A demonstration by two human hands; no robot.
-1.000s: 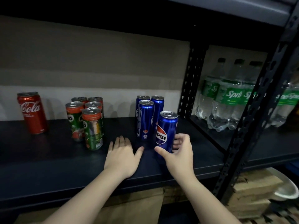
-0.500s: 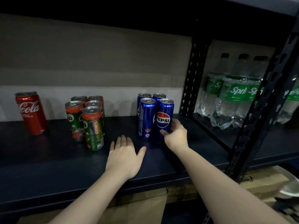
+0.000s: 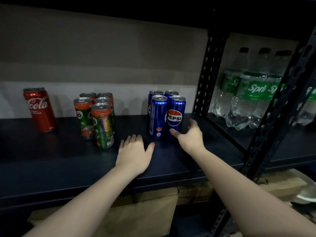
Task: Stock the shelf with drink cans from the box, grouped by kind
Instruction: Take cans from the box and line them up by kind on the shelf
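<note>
On the dark shelf [image 3: 51,161] stand three groups of cans. A single red Coca-Cola can [image 3: 40,109] is at the left. Several green-and-orange cans [image 3: 96,117] cluster in the middle. Several blue Pepsi cans [image 3: 166,112] stand to the right, the front right one [image 3: 177,114] showing its logo. My right hand [image 3: 189,135] is just in front and right of that can, fingers spread, holding nothing. My left hand [image 3: 134,153] lies flat and open on the shelf in front of the Pepsi group.
A black perforated upright [image 3: 207,77] divides the shelf from the bay at the right, where Sprite bottles [image 3: 248,89] stand. Another upright [image 3: 273,117] crosses in front at the right. Cardboard [image 3: 145,218] shows under the shelf, and a white bowl [image 3: 307,190] at the lower right.
My right hand pushed the Pepsi can back beside the other Pepsi cans, then let go and drew back a little with fingers apart. My left hand stayed on the shelf.
</note>
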